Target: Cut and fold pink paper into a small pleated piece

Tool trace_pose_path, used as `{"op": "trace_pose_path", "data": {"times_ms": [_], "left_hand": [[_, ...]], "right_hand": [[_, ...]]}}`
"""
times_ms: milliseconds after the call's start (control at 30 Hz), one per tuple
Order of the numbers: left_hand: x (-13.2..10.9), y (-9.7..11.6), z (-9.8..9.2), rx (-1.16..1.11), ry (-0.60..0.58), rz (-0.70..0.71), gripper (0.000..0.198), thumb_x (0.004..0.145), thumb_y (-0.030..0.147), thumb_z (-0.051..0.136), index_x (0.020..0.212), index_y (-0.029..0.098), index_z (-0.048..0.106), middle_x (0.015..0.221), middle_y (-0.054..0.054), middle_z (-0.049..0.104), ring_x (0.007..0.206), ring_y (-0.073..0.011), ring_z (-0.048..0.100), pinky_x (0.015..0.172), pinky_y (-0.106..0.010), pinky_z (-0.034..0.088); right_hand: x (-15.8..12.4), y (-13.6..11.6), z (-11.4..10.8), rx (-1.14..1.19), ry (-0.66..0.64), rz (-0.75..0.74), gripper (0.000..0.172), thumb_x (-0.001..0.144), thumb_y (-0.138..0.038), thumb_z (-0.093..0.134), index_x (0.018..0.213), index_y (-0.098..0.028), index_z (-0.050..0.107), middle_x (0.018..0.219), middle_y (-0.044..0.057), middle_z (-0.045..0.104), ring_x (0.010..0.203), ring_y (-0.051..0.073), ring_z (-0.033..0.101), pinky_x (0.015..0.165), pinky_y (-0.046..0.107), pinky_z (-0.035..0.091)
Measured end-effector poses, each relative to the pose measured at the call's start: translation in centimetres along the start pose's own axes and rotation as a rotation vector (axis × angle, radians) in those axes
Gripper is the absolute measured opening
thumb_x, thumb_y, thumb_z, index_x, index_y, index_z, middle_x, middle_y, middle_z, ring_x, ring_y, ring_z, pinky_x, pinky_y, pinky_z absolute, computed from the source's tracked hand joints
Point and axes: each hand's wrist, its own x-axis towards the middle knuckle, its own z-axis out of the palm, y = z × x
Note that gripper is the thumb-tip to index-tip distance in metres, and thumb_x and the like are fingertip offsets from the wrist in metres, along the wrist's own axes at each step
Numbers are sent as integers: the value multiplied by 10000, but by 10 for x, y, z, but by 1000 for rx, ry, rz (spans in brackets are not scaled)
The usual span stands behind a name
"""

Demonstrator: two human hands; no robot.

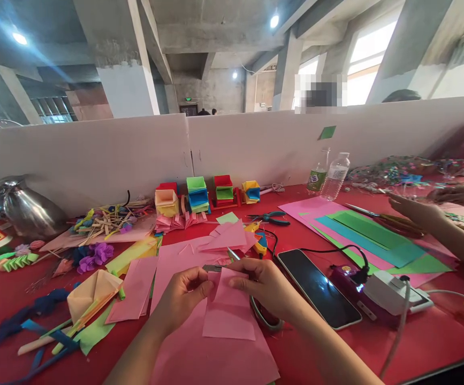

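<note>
L hand (185, 294) & R hand (266, 283) both hold a folded pink slip (228, 321), grips narrow, R thumb on its near face. Slip is in the mid., over a lg. pink sheet (183, 358) on the red bench (304, 353). A sm. dk. metal thing (212, 268) sits at the L fingertips; can't tell what it is. Scissors (272, 323) show partly under R hand, blade tip poking out above; can't tell if hand & scissors touch.

Just R of that hand: phone (318, 289), then purple power strip (346, 278) w/ white plug (392, 291). Beyond the hands: loose pink pcs. (229, 235), yellow-blue tool (260, 243), pliers (275, 216). L side: pink stack (133, 286), tan paper box (93, 297). Small coloured boxes (198, 195) stand by the white partition (248, 144). Far R, a co-worker's arm (440, 224) reaches over the bench.
</note>
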Motion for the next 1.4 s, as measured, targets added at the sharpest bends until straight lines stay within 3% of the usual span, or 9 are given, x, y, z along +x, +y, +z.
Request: {"op": "trace_pose_path", "data": {"times_ms": [133, 367, 700, 1067, 1200, 1400], "left_hand": [[0, 0, 2, -19, -25, -14, 268, 758, 403, 600, 659, 163, 536, 616, 31, 480, 604, -105, 420, 582, -212, 334], [-1, -2, 3, -13, -26, -7, 242, 766, 364, 589, 658, 168, 496, 620, 45, 403, 585, -93, 361, 555, -201, 306], [-2, 0, 4, -32, -27, 12, 179, 792, 307, 577, 714, 161, 508, 665, 40, 418, 637, -91, 380, 600, -195, 327], [-2, 0, 3, 69, 27, 33, 167, 783, 293, 584, 696, 169, 512, 653, 37, 452, 640, -101, 408, 614, -207, 341], [-2, 4, 5, 119, 22, 61, 130, 786, 255, 572, 698, 175, 521, 670, 35, 474, 663, -105, 431, 647, -211, 349], [-2, 4, 4, 49, -17, 37, 72, 765, 239, 596, 769, 182, 552, 713, 33, 502, 686, -108, 458, 669, -214, 371]], "right_hand": [[1, 2, 3, -62, 70, 27, 247, 739, -404, 635, 784, -168, 690, 629, -16, 565, 566, 101, 460, 511, 215, 348], [2, 6, 9, -27, 177, 62, 329, 723, -469, 630, 709, -143, 672, 572, -33, 456, 527, 81, 366, 472, 211, 286], [3, 2, 11, 14, 219, 50, 306, 738, -457, 625, 767, -160, 694, 536, -45, 458, 481, 69, 322, 445, 208, 265], [5, 5, 7, -23, 124, 2, 282, 748, -410, 627, 880, -167, 681, 708, -4, 606, 609, 110, 483, 555, 216, 374], [5, 4, 8, -42, 160, -7, 243, 748, -387, 628, 766, -147, 664, 673, -11, 576, 602, 100, 456, 547, 210, 354], [3, 1, 9, -7, 210, -2, 246, 740, -396, 636, 751, -151, 651, 622, -33, 529, 558, 83, 395, 512, 202, 317]]}}
